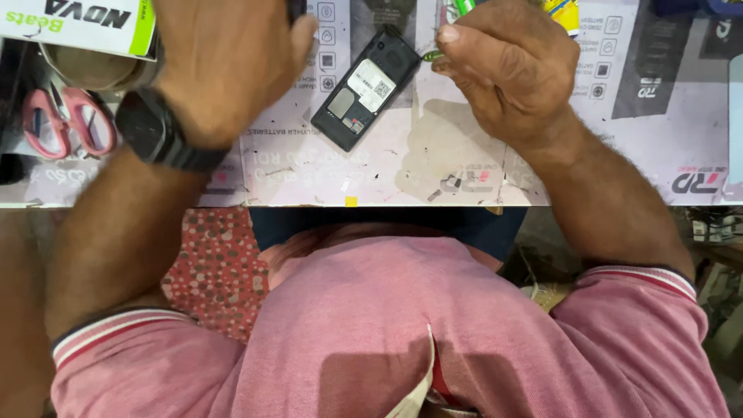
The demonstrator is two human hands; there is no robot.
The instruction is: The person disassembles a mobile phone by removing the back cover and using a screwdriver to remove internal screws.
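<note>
Right hand (pixel 503 70) pinching a small green tool (pixel 432 56) beside an opened black phone (pixel 365 87), back cover off.

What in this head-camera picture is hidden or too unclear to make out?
- Left hand: its fingertips run past the top edge, so what they touch is unseen.
- Right hand: it pinches a small green item, too tiny and mostly covered to identify.
- Open-backed phone: its front lies face down against the work surface.
- Pink-handled scissors: the blades are hidden behind clutter at the left.
</note>
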